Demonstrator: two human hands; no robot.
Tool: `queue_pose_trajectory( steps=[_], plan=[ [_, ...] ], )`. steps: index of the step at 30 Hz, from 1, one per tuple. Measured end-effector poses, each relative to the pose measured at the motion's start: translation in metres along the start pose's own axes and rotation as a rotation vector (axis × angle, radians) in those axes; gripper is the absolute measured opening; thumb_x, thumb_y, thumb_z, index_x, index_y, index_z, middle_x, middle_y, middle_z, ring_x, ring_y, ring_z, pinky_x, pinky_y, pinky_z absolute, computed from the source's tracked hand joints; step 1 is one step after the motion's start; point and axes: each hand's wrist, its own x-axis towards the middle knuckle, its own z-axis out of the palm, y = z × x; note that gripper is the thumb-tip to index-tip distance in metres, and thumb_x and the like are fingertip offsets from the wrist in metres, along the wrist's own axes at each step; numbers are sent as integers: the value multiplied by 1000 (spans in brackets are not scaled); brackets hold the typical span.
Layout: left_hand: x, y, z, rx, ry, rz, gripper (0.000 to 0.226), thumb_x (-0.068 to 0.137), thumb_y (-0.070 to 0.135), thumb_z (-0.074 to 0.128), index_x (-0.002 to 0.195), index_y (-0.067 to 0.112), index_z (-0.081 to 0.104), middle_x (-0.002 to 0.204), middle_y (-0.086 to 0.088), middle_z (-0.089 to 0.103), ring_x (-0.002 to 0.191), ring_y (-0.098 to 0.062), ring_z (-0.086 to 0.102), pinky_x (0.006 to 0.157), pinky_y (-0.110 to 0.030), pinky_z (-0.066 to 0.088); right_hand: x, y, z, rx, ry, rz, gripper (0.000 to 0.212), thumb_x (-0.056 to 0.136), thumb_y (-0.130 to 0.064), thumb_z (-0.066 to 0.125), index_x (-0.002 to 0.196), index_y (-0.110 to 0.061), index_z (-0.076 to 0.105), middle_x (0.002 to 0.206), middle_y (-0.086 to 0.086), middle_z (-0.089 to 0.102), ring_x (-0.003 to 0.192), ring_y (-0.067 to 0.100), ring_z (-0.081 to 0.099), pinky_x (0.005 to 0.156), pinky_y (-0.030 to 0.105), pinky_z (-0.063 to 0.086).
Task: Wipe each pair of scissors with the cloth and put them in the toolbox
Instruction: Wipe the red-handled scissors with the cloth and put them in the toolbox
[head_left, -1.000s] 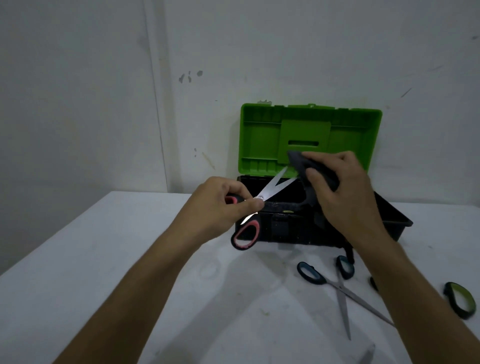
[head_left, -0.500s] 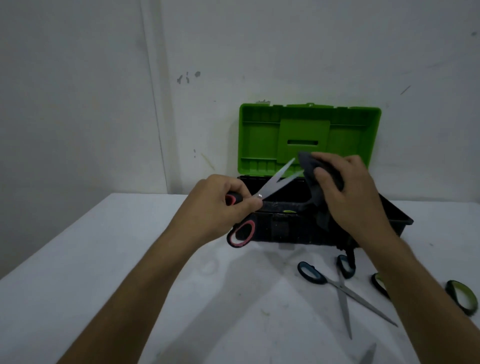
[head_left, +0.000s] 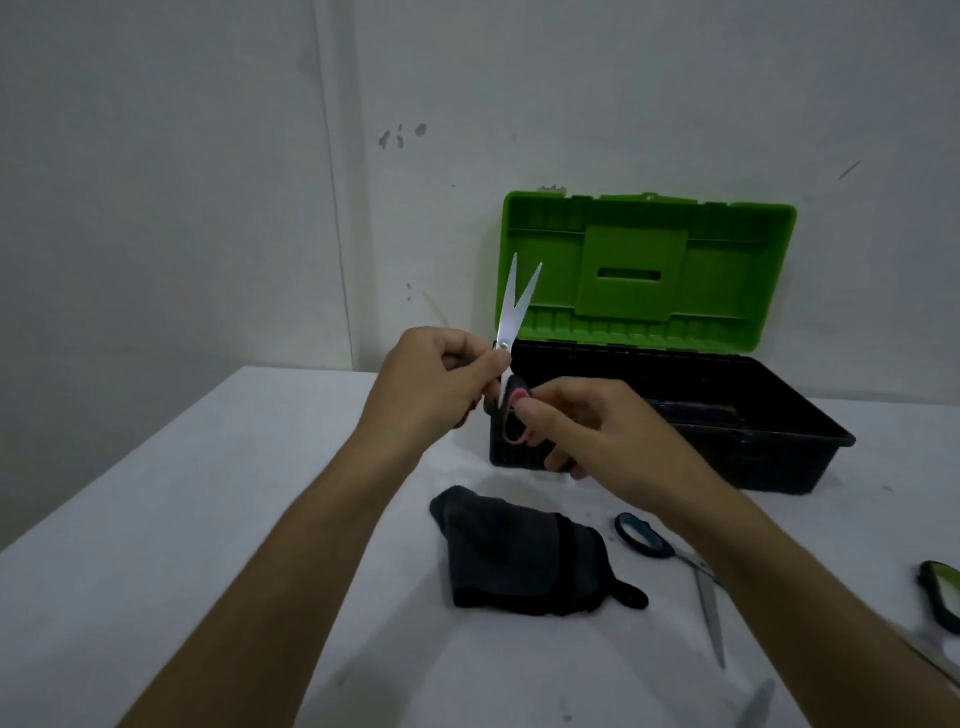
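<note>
You hold the red-handled scissors (head_left: 511, 332) upright, blades parted, beside the open toolbox (head_left: 779, 457). Your left hand (head_left: 436, 379) pinches them near the pivot; your right hand (head_left: 587, 426) grips a handle loop, probably to close them for stowing. The cloth (head_left: 519, 556) lies on the table (head_left: 182, 519), freeing both hands.
</note>
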Motion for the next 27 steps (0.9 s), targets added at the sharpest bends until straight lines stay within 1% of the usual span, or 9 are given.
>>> queue_pose_trajectory(
  steps=[2,5,9,12,15,19,22,24,27],
  plan=[
    [-2,1,5,-24,-21,-6,25,89,33,68,71,16,72,65,-2,72,57,-12,59,57,-24,47,0,0,6,47,62,-5,20,86,-41,70,91,-22,73,71,-6,72,59,3,65,53,13,46],
    [-2,0,9,-44,-22,-9,23,88,34,68,71,20,71,63,5,71,55,-2,60,56,-20,48,2,4,9,94,103,19,20,79,-36,79,83,-18,73,64,4,70,54,15,65,51,24,52],
    [2,-9,15,-120,-47,-35,18,89,30,67,80,17,75,70,2,75,64,-11,68,57,-23,54,5,9,-3,200,129,64,15,78,-21,82,88,-12,76,67,10,72,57,18,69,55,25,56],
    [12,-23,22,-86,-37,-51,14,90,31,66,89,20,74,78,3,77,78,-14,73,75,-31,59,13,17,-20,203,161,114,13,80,-16,80,91,-10,76,66,6,73,59,18,70,56,23,57],
    [30,-33,27,55,-10,-16,14,91,39,62,90,27,70,79,10,76,74,0,69,70,-22,50,35,32,-46,40,217,157,13,88,-20,71,98,-12,74,72,3,74,60,15,71,58,21,58],
    [55,-34,37,203,-31,37,16,92,39,61,89,26,69,76,10,75,73,5,67,57,-10,41,77,61,-84,-310,226,181,18,96,-31,62,104,-18,72,84,-1,72,53,11,70,49,17,53],
    [72,-36,52,286,-82,88,18,91,41,60,87,25,70,74,10,75,63,2,65,58,-19,46,104,87,-103,-560,136,185,23,98,-36,57,101,-19,73,76,4,73,53,16,69,53,31,58],
    [81,-38,64,345,-130,107,20,91,42,60,89,24,71,76,9,75,68,-4,67,63,-26,51,118,104,-110,-691,69,189,28,98,-41,55,99,-22,74,81,6,74,63,22,69,62,37,57],
    [97,-40,85,433,-181,130,22,89,45,60,88,26,72,77,9,74,76,-10,68,74,-31,55,132,128,-115,-786,19,206,32,98,-45,54,97,-22,76,91,3,74,77,22,65,69,35,51]
  ],
)
